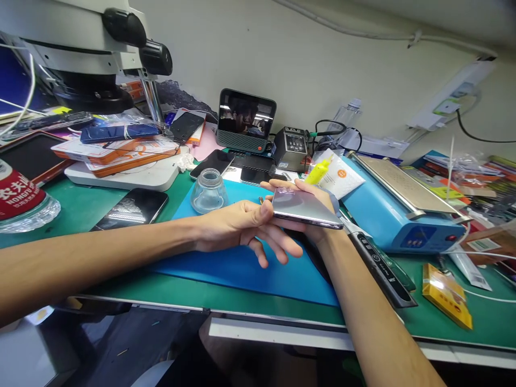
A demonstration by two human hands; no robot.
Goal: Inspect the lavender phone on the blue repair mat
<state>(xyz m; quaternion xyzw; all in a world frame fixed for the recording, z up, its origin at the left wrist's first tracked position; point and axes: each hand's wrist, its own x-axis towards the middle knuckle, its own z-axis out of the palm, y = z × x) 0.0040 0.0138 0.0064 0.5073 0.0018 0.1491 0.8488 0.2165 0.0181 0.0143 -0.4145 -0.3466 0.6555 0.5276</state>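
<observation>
A silver-grey smartphone [306,207] lies nearly flat, tilted, on my right hand [322,228]. The fingers of that hand show past the phone's far edge, and its palm is beneath. My left hand [252,228] is at the phone's left end, fingers spread and pointing right. Its thumb tip is close to the phone's edge; whether it touches, I cannot tell. Both hands are above a blue mat [245,271]. A clear glass jar [209,192] stands on the mat behind my left wrist.
A black phone [131,209] lies at left near a red-labelled bottle [20,196]. A microscope [88,59] overhangs the back left. At right are a blue machine [397,207], a black pen-like tool [381,269] and a yellow packet [446,295]. A screen device [246,119] stands behind.
</observation>
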